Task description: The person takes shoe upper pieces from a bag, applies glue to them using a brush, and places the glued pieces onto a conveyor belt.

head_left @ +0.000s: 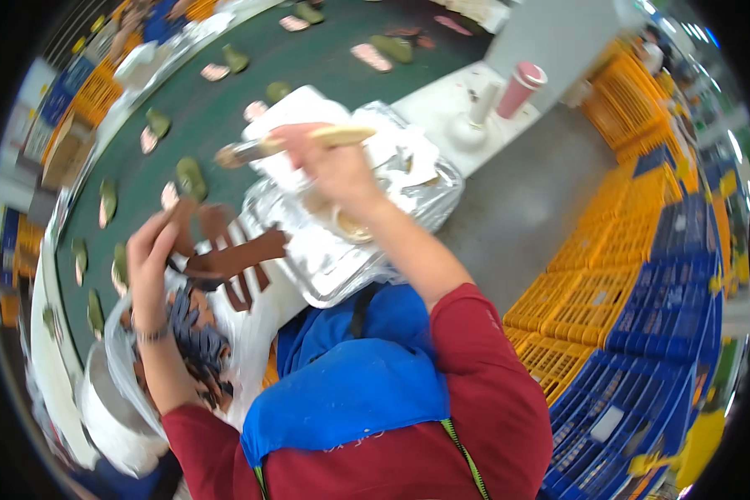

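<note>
My left hand is closed on a brown strappy shoe upper, whose cut straps fan out toward the foil. Held in my right hand is a brush with a pale wooden handle; its bristle end points left, above and apart from the upper. Below that hand lies a foil-covered tray, with white sheets at its far side. A round cream-coloured container in the tray is partly hidden by my right wrist. Motion blurs both hands somewhat.
A green conveyor belt carries pairs of green and pink sole-shaped pieces. An open plastic bag of dark and brown pieces is beside my left forearm. A pink cup and white bottle stand right. Yellow crates and blue crates are stacked.
</note>
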The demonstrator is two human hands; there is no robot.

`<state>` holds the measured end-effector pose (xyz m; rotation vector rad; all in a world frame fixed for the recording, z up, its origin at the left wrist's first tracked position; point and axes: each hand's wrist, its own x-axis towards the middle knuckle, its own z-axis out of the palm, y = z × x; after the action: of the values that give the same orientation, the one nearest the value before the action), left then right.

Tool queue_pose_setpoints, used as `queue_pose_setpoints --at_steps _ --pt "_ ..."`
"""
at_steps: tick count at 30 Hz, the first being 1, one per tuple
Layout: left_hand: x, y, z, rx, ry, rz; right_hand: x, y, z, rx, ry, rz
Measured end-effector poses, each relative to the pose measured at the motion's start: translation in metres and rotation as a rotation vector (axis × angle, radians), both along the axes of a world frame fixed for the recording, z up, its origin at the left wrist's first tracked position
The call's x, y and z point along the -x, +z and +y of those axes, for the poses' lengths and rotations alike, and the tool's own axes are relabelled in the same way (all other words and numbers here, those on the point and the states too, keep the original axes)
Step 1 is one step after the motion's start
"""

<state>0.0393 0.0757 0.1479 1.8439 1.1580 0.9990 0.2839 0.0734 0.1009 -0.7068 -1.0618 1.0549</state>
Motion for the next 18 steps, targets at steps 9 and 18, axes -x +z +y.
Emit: queue_pose_setpoints --at_steps 9,18 --pt "-0.023 -0.013 0.007 0.464 -0.217 -0.148 0.009 0.007 -0.002 0.009 0.018 -0.143" --pt "-0.017 -0.010 0.004 0.509 -0.271 -0.287 0.005 0.006 0.003 -0.240 -0.187 -0.452"
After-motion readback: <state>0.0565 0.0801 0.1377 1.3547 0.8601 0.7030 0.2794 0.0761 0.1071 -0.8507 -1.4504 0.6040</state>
